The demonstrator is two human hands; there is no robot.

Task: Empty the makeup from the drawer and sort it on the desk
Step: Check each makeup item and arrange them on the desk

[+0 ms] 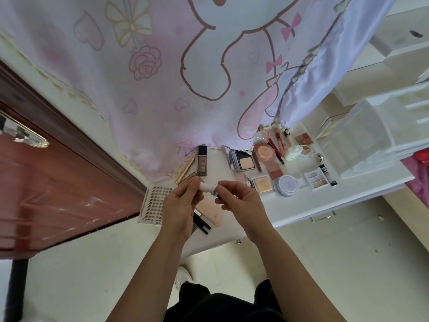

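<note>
Both hands hold a small white tube (210, 189) with black lettering above the white desk (348, 194). My left hand (180, 203) pinches its left end; my right hand (239, 201) pinches its right end. Behind them lie a brown foundation bottle (202, 165) and a gold tube (185, 170). To the left sits a false-lash tray (154, 202). Under my hands lie a peach case (212, 211) and black pencils (202, 223). On the right lie powder compacts (242, 162), blushes (263, 152), a lilac jar (286, 185) and an eyeshadow palette (316, 180).
A pink cartoon-print curtain (162, 77) hangs over the back of the desk. A dark red door (58, 182) stands at the left. A clear plastic drawer organiser (371, 135) sits at the right end. A drawer handle (322, 217) shows below the desk's front edge.
</note>
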